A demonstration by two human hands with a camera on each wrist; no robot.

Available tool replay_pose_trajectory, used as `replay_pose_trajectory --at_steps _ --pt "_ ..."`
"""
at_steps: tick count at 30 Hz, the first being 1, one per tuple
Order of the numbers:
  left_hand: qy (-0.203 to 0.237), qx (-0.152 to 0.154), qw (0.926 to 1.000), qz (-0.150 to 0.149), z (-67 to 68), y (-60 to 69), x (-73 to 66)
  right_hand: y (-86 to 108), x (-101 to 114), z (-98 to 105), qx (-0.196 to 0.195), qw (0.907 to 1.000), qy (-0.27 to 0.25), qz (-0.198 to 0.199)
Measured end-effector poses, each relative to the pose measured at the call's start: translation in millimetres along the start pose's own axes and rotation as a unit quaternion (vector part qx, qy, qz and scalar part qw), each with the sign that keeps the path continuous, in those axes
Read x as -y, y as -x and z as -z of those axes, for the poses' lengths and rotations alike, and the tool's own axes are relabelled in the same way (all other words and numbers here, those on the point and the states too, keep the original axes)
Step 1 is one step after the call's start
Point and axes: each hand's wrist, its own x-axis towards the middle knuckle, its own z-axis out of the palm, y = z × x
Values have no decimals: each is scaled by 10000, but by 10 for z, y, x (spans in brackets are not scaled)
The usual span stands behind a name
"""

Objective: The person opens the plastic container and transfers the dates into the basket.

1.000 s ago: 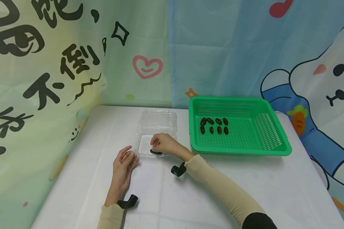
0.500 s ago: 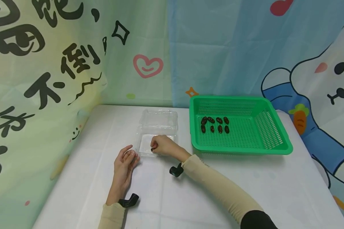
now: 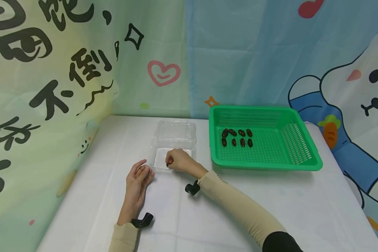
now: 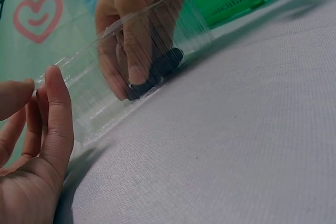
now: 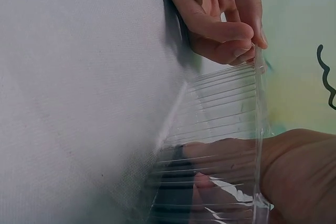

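Observation:
A clear plastic clamshell box [image 3: 159, 159] lies on the table with its lid [image 3: 175, 131] folded back. My left hand [image 3: 138, 183] pinches the box's near left corner between thumb and finger. Inside the box, my right hand [image 3: 182, 161] reaches down with curled fingers. In the left wrist view, the right hand's fingertips [image 4: 137, 72] pinch a dark date-like fruit [image 4: 139, 90] low behind the near wall. More dark fruit [image 4: 170, 61] lies beside it in a row along that wall. In the head view the right hand hides most of this row.
A green perforated basket [image 3: 267, 167] stands to the right of the box. Several dark brown date-like fruits [image 3: 242, 142] lie in two rows on its left side. White cloth [image 3: 182, 217] covers the table, and a printed curtain [image 3: 239, 52] hangs behind.
My right hand has lowered slightly over the near part of the box and now covers most of the dark row seen earlier. The left hand stays at the box corner.

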Motion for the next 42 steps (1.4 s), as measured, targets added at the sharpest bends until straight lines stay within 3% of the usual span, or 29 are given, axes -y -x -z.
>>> replay_pose_trajectory --at_steps 12,17,31,36,42 --pt "-95 28 10000 -4 -4 7 -5 -3 -2 -10 -94 9999 -68 121" --pt "-79 42 10000 -20 -13 -4 9 19 9 32 -150 9991 -358 176" --pt "-88 1 10000 6 -10 10 8 102 54 239 -179 9934 -1124 -153" --pt "-158 9 9999 27 -14 2 8 190 39 386 -239 9871 -1571 -208" --pt "-189 -9 9998 14 -9 2 5 303 -25 596 -218 9683 -2461 -359"
